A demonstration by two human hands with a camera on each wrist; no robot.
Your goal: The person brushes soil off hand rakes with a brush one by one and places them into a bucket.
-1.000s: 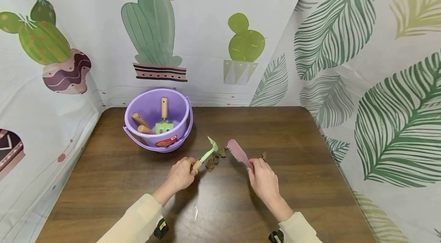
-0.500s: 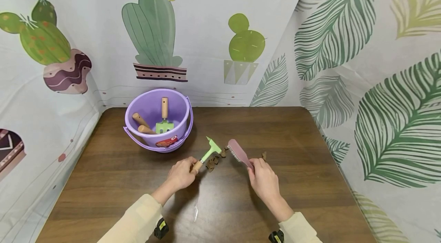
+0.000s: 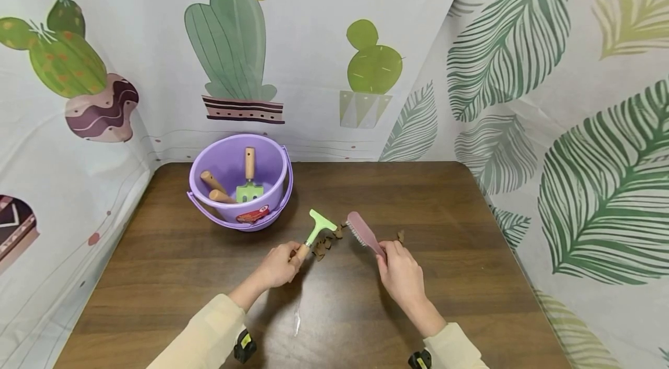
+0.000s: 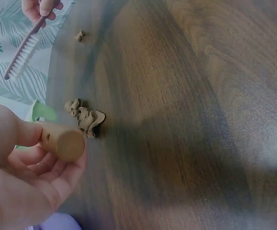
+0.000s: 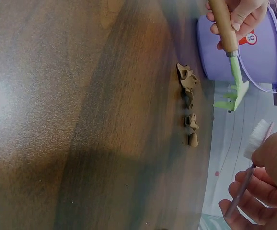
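In the head view my left hand (image 3: 277, 264) grips the wooden handle of a small garden hoe (image 3: 316, 230) with a light green head. The right wrist view shows tines on one side of that head. Just beside and below it lie brown, curled clay-like pieces (image 3: 320, 248) on the table. My right hand (image 3: 402, 270) holds a pink brush (image 3: 364, 230) by its thin handle, head angled up and left, white bristles (image 5: 257, 136) facing the pieces. From the left wrist view, fingers and thumb wrap the round handle end (image 4: 70, 144).
A purple bucket (image 3: 237, 212) stands at the back left, its handle hanging over the front. Inside are a green hand rake (image 3: 250, 192) and two more wooden handles. Another brown piece (image 3: 400, 236) lies right of the brush. A patterned cloth (image 3: 313, 67) hangs behind the table.
The hoe has turned in my left hand, so its green head now shows broad and T-shaped above the pieces. My right hand and the brush have hardly moved.
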